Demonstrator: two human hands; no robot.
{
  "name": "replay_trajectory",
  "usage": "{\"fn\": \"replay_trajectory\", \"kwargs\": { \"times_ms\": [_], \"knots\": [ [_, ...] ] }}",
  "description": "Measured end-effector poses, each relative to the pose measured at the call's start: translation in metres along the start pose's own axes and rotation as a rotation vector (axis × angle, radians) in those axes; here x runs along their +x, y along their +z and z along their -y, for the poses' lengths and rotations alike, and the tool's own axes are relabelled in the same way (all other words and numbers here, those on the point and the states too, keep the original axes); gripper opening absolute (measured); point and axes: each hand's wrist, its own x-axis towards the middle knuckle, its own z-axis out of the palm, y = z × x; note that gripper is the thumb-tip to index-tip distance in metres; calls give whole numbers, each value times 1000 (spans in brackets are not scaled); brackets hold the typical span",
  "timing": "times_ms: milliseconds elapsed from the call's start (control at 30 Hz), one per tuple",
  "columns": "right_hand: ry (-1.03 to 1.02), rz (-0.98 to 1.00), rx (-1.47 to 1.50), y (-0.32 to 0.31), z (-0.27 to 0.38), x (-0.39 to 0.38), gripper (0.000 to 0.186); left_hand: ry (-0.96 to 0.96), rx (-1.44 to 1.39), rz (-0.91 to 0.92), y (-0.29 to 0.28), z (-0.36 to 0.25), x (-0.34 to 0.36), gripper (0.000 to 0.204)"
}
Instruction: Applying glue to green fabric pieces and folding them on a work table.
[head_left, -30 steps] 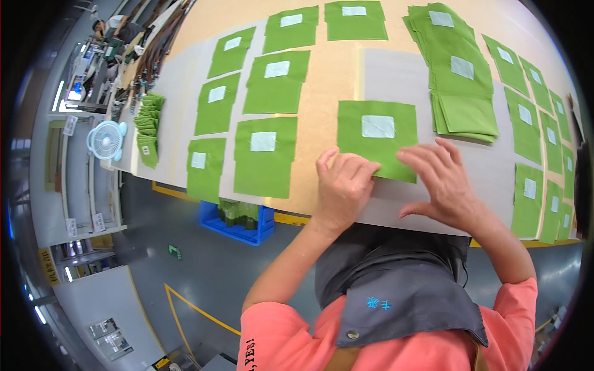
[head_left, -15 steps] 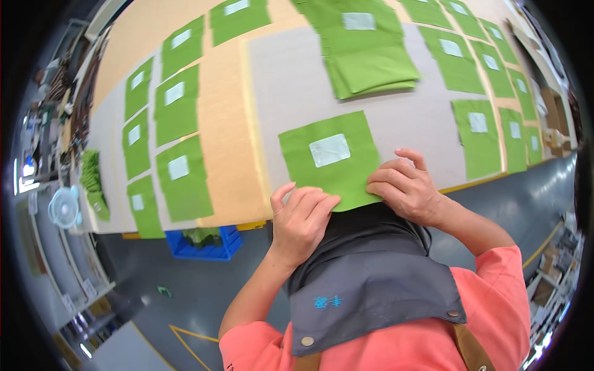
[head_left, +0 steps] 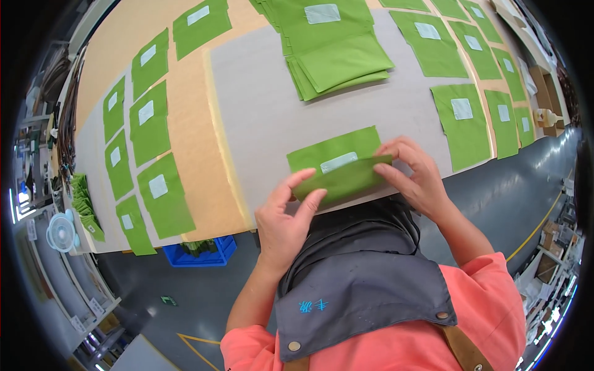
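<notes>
A green fabric piece (head_left: 337, 164) with a white patch lies at the near edge of the grey table (head_left: 260, 117). Its near half is folded up and over the patch. My left hand (head_left: 286, 213) pinches the folded edge at the left. At the right end of the same fold, my right hand (head_left: 416, 176) grips the cloth. A stack of the same green pieces (head_left: 331, 46) sits farther back on the table.
Many flat green pieces with white patches lie in rows at the left (head_left: 148, 123) and right (head_left: 464, 117). A blue crate (head_left: 201, 252) stands on the floor under the table edge. A small fan (head_left: 62, 232) and a bundle of green pieces (head_left: 83, 204) are at the far left.
The green piece lay flat under both hands before. Now its near half is lifted and folded over the white patch. The view has shifted toward the table's right part.
</notes>
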Motion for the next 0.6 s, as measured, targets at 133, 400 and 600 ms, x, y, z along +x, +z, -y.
{"fn": "replay_trajectory", "kwargs": {
  "times_ms": [133, 400, 600],
  "knots": [
    [69, -50, -1, 8, -7, 16, 19, -169, -57, -16, -1, -1, 18, 38],
    [-38, -128, -149, 19, -21, 20, 22, -185, -51, -60, 3, 0, 29, 38],
    [-54, -134, -185, 20, -21, 22, 23, -143, 66, -62, 4, 3, 32, 43]
  ]
}}
